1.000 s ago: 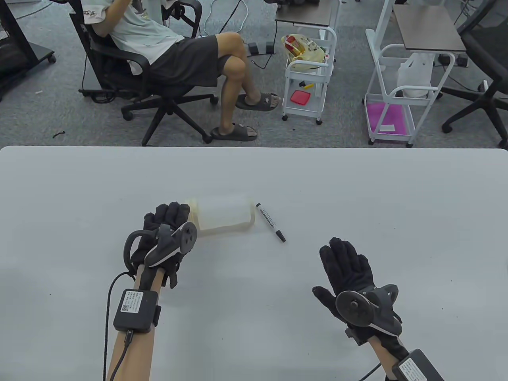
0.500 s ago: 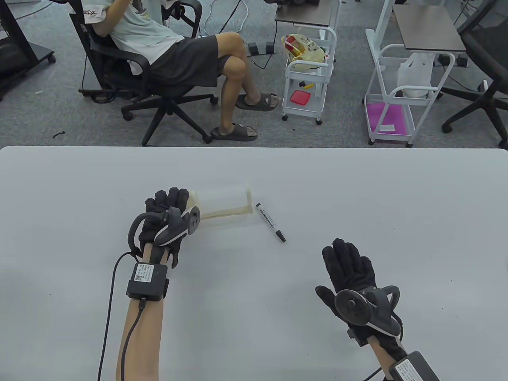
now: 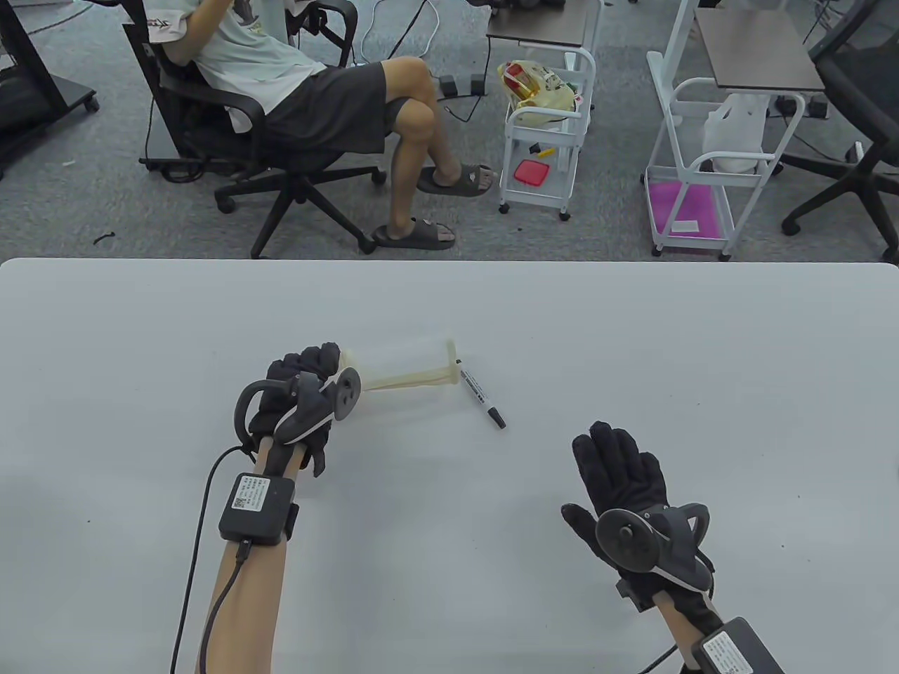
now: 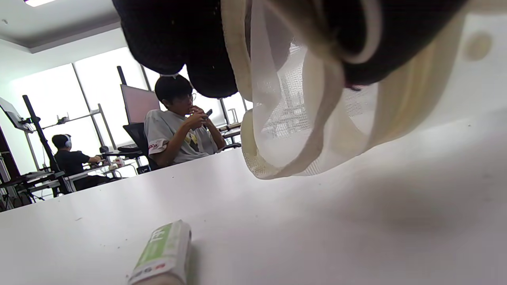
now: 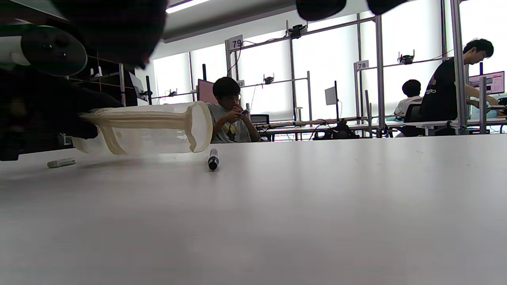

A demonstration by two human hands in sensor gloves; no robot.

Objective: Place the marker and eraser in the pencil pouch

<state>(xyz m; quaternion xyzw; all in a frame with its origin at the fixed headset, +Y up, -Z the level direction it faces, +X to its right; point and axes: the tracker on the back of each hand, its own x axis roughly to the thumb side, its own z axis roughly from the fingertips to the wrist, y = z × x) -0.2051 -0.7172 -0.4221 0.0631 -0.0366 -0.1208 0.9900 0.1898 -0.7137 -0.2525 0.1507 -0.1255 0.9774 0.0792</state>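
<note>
My left hand (image 3: pixel 302 382) grips the left end of the translucent cream mesh pencil pouch (image 3: pixel 407 365) and holds it lifted off the table, lying sideways; the pouch also shows in the left wrist view (image 4: pixel 293 130) and the right wrist view (image 5: pixel 150 128). A black and white marker (image 3: pixel 480 393) lies on the table just right of the pouch's free end, also in the right wrist view (image 5: pixel 213 159). A green and white eraser (image 4: pixel 164 255) lies on the table below the pouch, and shows small in the right wrist view (image 5: pixel 61 162). My right hand (image 3: pixel 618 470) lies flat and empty, fingers spread, right of the marker.
The white table (image 3: pixel 632 337) spreads wide around the objects. Beyond its far edge a seated person (image 3: pixel 316 91) on an office chair, two white carts (image 3: pixel 544 140) and other chairs stand on the grey carpet.
My left hand has lifted the pouch off the table, turned it on edge and shifted it a little right, toward the marker. My right hand has barely moved.
</note>
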